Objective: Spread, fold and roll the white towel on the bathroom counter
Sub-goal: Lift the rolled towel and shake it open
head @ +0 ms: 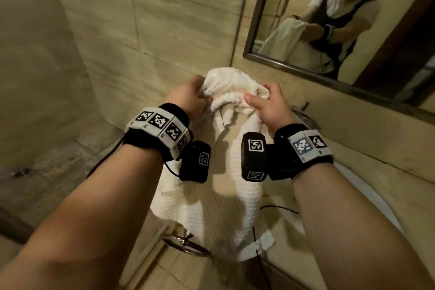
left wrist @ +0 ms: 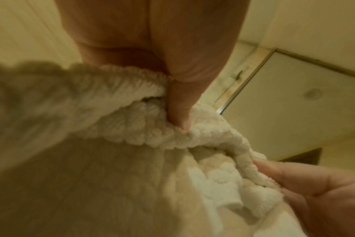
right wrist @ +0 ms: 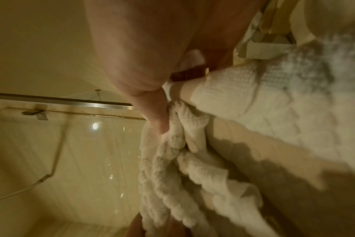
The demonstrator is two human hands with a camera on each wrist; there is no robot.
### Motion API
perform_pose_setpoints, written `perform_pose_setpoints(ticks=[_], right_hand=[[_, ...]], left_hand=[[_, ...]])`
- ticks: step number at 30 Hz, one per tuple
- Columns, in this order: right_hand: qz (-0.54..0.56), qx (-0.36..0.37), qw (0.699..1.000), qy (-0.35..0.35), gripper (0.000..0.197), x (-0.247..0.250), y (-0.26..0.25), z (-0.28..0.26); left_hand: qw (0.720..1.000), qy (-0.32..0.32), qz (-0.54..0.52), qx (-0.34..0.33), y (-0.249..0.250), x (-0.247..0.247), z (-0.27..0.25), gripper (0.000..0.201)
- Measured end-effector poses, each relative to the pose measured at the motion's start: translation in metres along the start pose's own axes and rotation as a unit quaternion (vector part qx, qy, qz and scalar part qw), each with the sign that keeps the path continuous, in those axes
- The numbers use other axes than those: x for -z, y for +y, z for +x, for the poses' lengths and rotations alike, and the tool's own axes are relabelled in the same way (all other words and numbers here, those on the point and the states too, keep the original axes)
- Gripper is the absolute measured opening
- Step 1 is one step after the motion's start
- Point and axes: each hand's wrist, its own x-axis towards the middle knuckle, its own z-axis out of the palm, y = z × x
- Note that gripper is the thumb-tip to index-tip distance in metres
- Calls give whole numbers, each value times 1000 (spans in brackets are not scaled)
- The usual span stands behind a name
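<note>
Above the bathroom counter, both hands hold the white towel up by its bunched top edge. Left hand grips the top-left w/ fingers curled round a wad of cloth; in the left wrist view the thumb digs into a fold. Right hand pinches the top-right, thumb lying across the gathered edge. Hands sit close together, w/ the crumpled top arching up between & just beyond them. Rest of towel hangs down below the wrists, lower end draped over the counter's front edge. Mirror on the wall to the right reflects the person holding the cloth.
</note>
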Motion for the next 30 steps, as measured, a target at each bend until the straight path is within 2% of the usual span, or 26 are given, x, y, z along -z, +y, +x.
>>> perform_pose_setpoints(ticks=[3,4,7,8,10,14,15,17,19,25,28,30], right_hand=[[38,-16,999,-4,58,18,-12,0],[48,-22,998,-15,53,23,-14,0],[53,-12,997,-61,13,34,-23,-3],[57,-5,997,-56,11,37,-26,-6],[68,5,997,-32,18,43,-32,-8],[99,31,995,7,46,56,-50,-24],[106,44,993,11,46,62,-57,-31],[117,68,991,15,35,74,-71,-45],[109,88,990,26,33,93,-85,-59],[96,152,982,60,2,159,-119,-121],[89,154,980,89,12,203,-127,-157],[85,153,978,110,34,234,-127,-180]], left_hand=[[999,-9,12,-29,19,6,0,34],[999,-14,13,-37,25,8,0,35],[998,-25,23,-49,43,14,-1,38],[998,-25,24,-55,49,15,-2,38],[997,-23,22,-68,60,17,-3,36],[995,-19,-18,-97,84,24,-17,25],[994,-13,-31,-105,93,27,-23,24],[990,-1,-58,-130,113,34,-38,26],[986,13,-57,-156,134,38,-55,39],[980,56,-7,-189,200,36,-111,41],[976,44,-25,-213,237,22,-147,43],[973,34,-19,-227,262,8,-170,41]])
